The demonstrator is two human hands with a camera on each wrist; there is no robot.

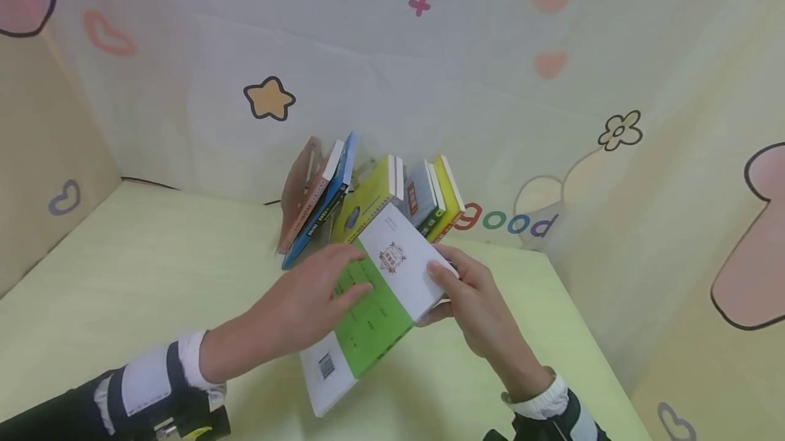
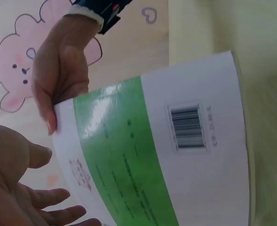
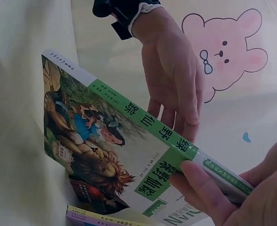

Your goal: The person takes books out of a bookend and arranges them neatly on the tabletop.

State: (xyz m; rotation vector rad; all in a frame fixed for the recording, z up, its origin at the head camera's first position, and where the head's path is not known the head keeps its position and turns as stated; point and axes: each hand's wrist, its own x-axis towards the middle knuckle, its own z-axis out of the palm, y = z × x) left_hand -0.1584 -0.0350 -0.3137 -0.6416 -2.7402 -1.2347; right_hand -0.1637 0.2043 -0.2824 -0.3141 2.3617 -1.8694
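Observation:
A paperback book (image 1: 380,318) with a green band between white areas is held tilted over the table. My right hand (image 1: 481,298) grips its upper right edge, thumb on the back cover and fingers underneath. My left hand (image 1: 306,305) hovers by the book's left side, fingers spread and holding nothing; the left wrist view also shows this hand (image 2: 16,181) apart from the cover. The back cover bears a barcode (image 2: 188,127). In the right wrist view, the front cover (image 3: 91,136) shows a lion and a child, and the green spine (image 3: 143,120) carries Chinese characters.
Behind the held book stands a row of books on the pale yellow table (image 1: 184,250): a blue book (image 1: 328,202) leaning right, a thick yellow-green book (image 1: 371,195), a grey book (image 1: 420,192) and a yellow book (image 1: 450,195). A patterned wall cloth (image 1: 368,86) closes off the back.

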